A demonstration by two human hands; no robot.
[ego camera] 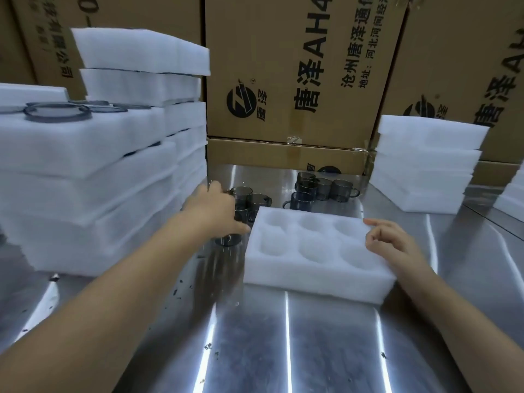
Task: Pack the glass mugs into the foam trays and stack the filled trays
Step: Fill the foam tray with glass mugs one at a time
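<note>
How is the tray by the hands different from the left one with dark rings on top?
The front tray has six empty pockets; the left tray holds mugs, their dark rims showing. The front tray lies alone on the table; the left tray sits on a stack. Both are white foam.

A polished steel counter [326,336] reflects long bright streaks of overhead light, and behind it rises a wall of stacked brown cardboard cartons [297,66] printed with black lettering.
</note>
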